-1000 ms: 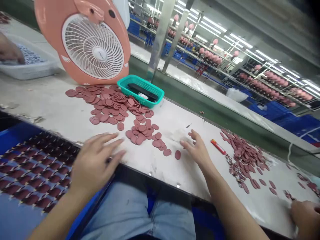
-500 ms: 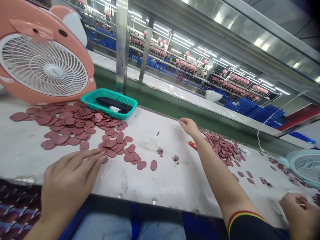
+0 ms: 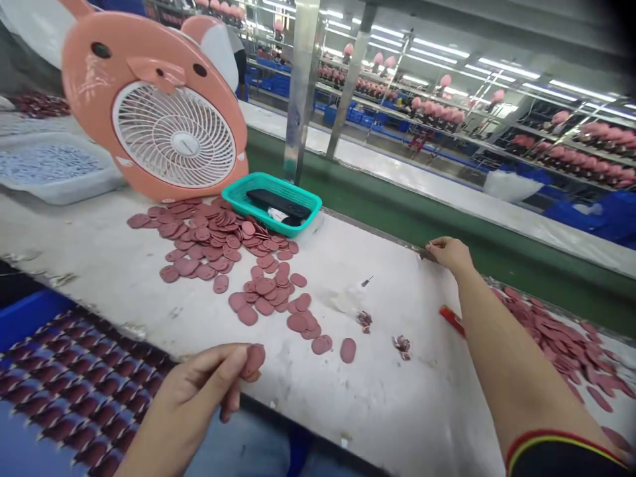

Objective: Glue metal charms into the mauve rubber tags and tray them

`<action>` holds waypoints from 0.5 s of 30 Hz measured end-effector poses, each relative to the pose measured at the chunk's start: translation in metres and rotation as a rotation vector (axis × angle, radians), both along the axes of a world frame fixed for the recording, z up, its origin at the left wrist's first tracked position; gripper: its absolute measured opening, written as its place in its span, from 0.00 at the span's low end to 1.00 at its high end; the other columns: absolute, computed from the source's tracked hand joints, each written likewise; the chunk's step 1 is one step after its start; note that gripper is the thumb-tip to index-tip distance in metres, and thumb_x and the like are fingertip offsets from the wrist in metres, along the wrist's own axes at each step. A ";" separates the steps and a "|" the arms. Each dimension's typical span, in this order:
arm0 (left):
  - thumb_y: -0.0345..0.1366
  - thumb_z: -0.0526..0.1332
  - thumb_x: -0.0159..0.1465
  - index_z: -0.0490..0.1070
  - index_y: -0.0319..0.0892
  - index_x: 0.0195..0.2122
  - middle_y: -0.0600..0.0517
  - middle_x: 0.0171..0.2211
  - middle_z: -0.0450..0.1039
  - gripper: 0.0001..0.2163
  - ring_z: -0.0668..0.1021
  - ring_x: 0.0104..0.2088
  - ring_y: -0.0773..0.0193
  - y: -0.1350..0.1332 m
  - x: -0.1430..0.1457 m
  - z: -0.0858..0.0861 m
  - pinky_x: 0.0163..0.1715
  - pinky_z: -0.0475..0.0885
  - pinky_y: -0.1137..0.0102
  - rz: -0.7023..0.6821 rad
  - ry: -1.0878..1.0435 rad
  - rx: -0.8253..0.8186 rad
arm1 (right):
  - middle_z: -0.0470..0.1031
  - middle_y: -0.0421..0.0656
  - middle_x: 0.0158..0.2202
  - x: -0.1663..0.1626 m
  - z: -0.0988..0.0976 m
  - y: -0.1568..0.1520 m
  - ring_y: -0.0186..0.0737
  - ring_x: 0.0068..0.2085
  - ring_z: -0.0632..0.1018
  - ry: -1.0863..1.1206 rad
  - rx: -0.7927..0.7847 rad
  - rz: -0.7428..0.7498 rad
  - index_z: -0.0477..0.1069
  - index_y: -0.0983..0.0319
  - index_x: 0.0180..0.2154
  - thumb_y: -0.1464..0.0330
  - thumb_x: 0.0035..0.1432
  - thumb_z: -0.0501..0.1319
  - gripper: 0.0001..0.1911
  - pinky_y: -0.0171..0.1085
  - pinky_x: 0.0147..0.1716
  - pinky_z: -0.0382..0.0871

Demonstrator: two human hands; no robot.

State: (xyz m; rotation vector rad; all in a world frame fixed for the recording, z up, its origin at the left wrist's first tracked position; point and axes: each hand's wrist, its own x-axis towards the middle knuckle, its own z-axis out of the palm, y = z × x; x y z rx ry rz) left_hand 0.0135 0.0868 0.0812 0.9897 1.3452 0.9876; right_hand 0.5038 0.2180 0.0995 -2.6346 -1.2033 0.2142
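My left hand point(image 3: 193, 397) pinches a dull-red oval disc point(image 3: 254, 361) between thumb and fingers, above the table's near edge. Beyond it lies a loose heap of the same flat ovals point(image 3: 213, 238), some with small holes. My right hand point(image 3: 451, 255) reaches to the table's far edge with its fingertips pinched. A small dark sliver point(image 3: 426, 254) shows at those fingertips, but I cannot tell what it is. A red-and-yellow thing point(image 3: 452, 320) lies beside my right forearm. Between the hands are a small dark pointed tool point(image 3: 366, 281) and two little clumps of scraps point(image 3: 402, 347).
A pink animal-shaped fan point(image 3: 159, 119) stands at the back left, with a green basket point(image 3: 273, 199) holding a dark object beside it. Another oval pile point(image 3: 556, 338) lies right of my forearm. A white tray point(image 3: 54, 189) is far left; a blue surface with rows of dark-red pieces point(image 3: 74, 391) sits lower left.
My left hand has lifted away from the heap toward me, now with an oval disc in its fingers. The view has turned left; another person's hand at the right is out of sight.
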 end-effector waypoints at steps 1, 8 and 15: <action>0.58 0.71 0.54 0.84 0.50 0.29 0.52 0.23 0.76 0.17 0.69 0.20 0.64 -0.001 -0.001 0.001 0.19 0.67 0.71 -0.016 -0.015 0.008 | 0.74 0.48 0.54 -0.008 0.001 -0.007 0.44 0.50 0.78 0.028 0.001 0.035 0.72 0.62 0.53 0.62 0.68 0.62 0.15 0.48 0.50 0.76; 0.58 0.73 0.52 0.79 0.43 0.26 0.50 0.26 0.77 0.21 0.76 0.24 0.63 -0.021 0.000 -0.006 0.20 0.69 0.76 -0.141 -0.177 -0.101 | 0.79 0.50 0.45 -0.123 0.039 -0.110 0.43 0.43 0.79 0.199 0.267 0.247 0.76 0.63 0.48 0.62 0.67 0.62 0.14 0.45 0.46 0.74; 0.60 0.74 0.49 0.81 0.42 0.24 0.50 0.23 0.77 0.23 0.79 0.27 0.61 -0.058 0.011 -0.001 0.26 0.73 0.74 -0.406 -0.228 -0.192 | 0.79 0.43 0.32 -0.292 0.004 -0.224 0.35 0.30 0.77 0.944 0.352 0.678 0.84 0.58 0.39 0.56 0.55 0.72 0.15 0.33 0.30 0.72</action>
